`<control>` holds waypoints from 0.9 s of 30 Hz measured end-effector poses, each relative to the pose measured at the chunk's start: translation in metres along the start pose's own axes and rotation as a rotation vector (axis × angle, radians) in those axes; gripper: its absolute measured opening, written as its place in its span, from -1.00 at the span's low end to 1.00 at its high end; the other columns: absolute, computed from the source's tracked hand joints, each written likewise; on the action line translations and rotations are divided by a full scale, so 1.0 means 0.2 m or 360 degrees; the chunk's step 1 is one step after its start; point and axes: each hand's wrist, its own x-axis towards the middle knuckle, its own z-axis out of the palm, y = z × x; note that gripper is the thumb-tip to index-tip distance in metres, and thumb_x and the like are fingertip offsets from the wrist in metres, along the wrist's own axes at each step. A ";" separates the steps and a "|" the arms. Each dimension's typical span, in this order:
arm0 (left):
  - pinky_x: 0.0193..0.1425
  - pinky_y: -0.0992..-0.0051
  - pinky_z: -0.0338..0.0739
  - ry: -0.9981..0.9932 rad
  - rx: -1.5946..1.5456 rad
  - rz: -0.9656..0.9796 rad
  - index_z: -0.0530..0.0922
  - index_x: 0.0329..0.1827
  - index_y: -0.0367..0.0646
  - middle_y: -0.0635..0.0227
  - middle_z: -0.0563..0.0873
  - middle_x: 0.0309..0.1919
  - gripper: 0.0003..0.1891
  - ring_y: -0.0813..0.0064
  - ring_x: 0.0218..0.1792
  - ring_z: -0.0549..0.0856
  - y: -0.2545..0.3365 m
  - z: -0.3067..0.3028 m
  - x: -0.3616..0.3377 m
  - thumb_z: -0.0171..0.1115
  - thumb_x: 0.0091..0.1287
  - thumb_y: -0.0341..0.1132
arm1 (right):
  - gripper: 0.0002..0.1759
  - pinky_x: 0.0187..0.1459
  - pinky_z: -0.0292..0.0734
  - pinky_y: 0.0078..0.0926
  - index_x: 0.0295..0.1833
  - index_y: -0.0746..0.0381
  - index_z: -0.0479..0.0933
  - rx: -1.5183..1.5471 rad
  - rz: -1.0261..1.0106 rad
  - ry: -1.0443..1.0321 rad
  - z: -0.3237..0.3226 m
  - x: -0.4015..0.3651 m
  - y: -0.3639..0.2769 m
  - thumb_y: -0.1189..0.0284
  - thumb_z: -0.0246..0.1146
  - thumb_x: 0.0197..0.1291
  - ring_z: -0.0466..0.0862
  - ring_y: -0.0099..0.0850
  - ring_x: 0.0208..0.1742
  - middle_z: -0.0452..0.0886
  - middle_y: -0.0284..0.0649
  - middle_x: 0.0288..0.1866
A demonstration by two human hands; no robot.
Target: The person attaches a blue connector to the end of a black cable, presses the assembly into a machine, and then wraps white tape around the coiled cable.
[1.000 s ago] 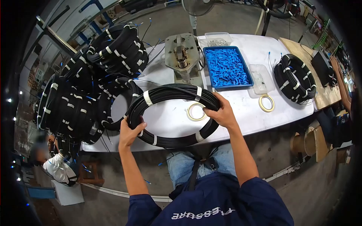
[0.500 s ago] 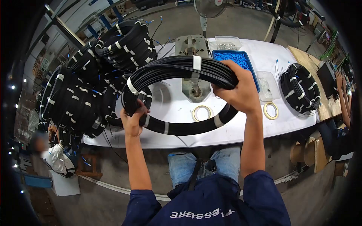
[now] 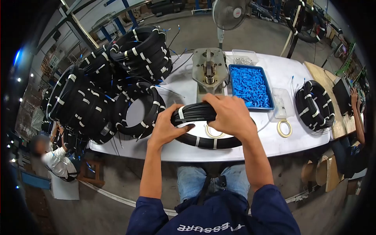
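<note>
A coil of black cable [image 3: 199, 112], bound with white tape bands, is held over the front of the white table, its far side raised and its near side low. My left hand [image 3: 164, 126] grips its left part, with the thumb inside the ring. My right hand [image 3: 232, 117] is wrapped over the far right part, fingers on top. Inside the ring a cream tape roll [image 3: 210, 132] shows partly. Just beyond the coil stands a metal press fixture [image 3: 208, 64].
Stacked cable coils [image 3: 147, 55] crowd the left, with another coil [image 3: 314, 106] at the right. A blue tray [image 3: 271, 102] holds blue connectors, near a clear box [image 3: 280, 102] and a tape roll [image 3: 284, 128]. A fan [image 3: 229, 15] stands behind. People sit left [image 3: 58, 160] and right [image 3: 354, 147].
The coil has come down towards the table and tilted flatter. Both hands moved closer together; my right hand shifted left and down, my left hand right. The view shifted slightly.
</note>
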 end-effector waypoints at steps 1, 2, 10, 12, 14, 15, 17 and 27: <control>-0.05 0.40 0.59 0.0088 0.0051 0.0010 0.59 -0.02 -0.28 0.16 0.75 -0.29 -0.54 0.29 -0.25 0.75 -0.09 0.04 0.00 0.51 -0.03 -0.45 | -0.37 -0.14 0.58 -0.19 0.12 0.09 0.53 0.0003 0.0065 -0.0087 -0.01 0.00 -0.01 0.41 0.46 -0.21 0.69 -0.07 -0.13 0.70 -0.15 -0.16; -0.11 0.40 0.60 0.0175 0.0105 0.0019 0.60 -0.10 -0.28 0.16 0.74 -0.36 -0.62 0.24 -0.32 0.75 -0.10 0.05 0.00 0.48 -0.02 -0.47 | -0.37 -0.14 0.58 -0.19 0.12 0.09 0.53 -0.0012 0.0057 -0.0087 -0.02 -0.01 0.00 0.41 0.46 -0.21 0.69 -0.07 -0.13 0.70 -0.15 -0.16; -0.22 0.55 0.54 0.0310 0.0026 -0.0032 0.62 -0.21 -0.28 0.33 0.74 -0.44 -0.70 0.60 -0.40 0.67 -0.17 0.01 -0.07 0.49 -0.02 -0.47 | 0.33 0.32 0.33 -0.10 0.53 0.09 0.19 0.0276 -0.0154 0.0858 0.16 -0.22 0.26 0.28 0.73 -0.51 0.44 -0.05 0.30 0.35 -0.11 0.38; -0.22 0.56 0.54 0.0298 -0.0041 -0.0046 0.63 -0.20 -0.28 0.37 0.73 -0.44 -0.72 0.63 -0.40 0.65 -0.18 0.00 -0.08 0.47 0.03 -0.44 | 0.35 0.19 0.52 -0.21 0.55 0.11 0.12 0.1140 0.0240 0.1074 0.27 -0.27 0.27 0.31 0.76 -0.43 0.51 -0.19 0.27 0.30 -0.06 0.44; -0.22 0.57 0.53 0.0248 -0.0113 -0.0083 0.64 -0.18 -0.28 0.40 0.71 -0.45 -0.74 0.65 -0.39 0.63 -0.22 -0.03 -0.10 0.46 0.09 -0.41 | 0.02 -0.03 0.59 -0.38 0.39 0.18 0.36 0.1352 0.0354 0.0954 0.28 -0.28 0.28 0.40 0.70 -0.27 0.64 -0.33 0.07 0.51 -0.05 0.25; -0.22 0.58 0.52 0.0237 -0.0211 -0.0123 0.65 -0.16 -0.30 0.43 0.71 -0.44 -0.75 0.66 -0.38 0.61 -0.29 -0.05 -0.11 0.43 0.19 -0.32 | -0.18 -0.10 0.58 -0.43 0.26 0.22 0.46 0.1141 0.0321 0.0634 0.27 -0.26 0.31 0.47 0.63 -0.21 0.67 -0.36 -0.06 0.61 -0.08 0.07; -0.19 0.61 0.49 0.0383 -0.0364 -0.0138 0.65 -0.12 -0.37 0.45 0.69 -0.43 -0.53 0.66 -0.35 0.60 -0.34 -0.02 -0.10 0.16 0.52 -0.02 | -0.65 -0.19 0.56 -0.49 -0.10 0.32 0.61 0.0955 0.0305 0.0504 0.23 -0.27 0.30 0.60 0.45 -0.09 0.71 -0.37 -0.33 0.70 -0.15 -0.39; 0.11 0.68 0.29 0.1137 -0.0294 -0.0401 0.49 0.08 -0.18 0.43 0.57 -0.17 -0.62 0.63 0.00 0.47 -0.20 -0.02 0.00 0.41 0.33 -0.22 | -0.61 -0.20 0.54 -0.16 -0.07 0.25 0.57 0.0840 0.0264 0.0379 0.20 -0.24 0.25 0.55 0.37 -0.11 0.66 0.04 -0.26 0.68 -0.01 -0.32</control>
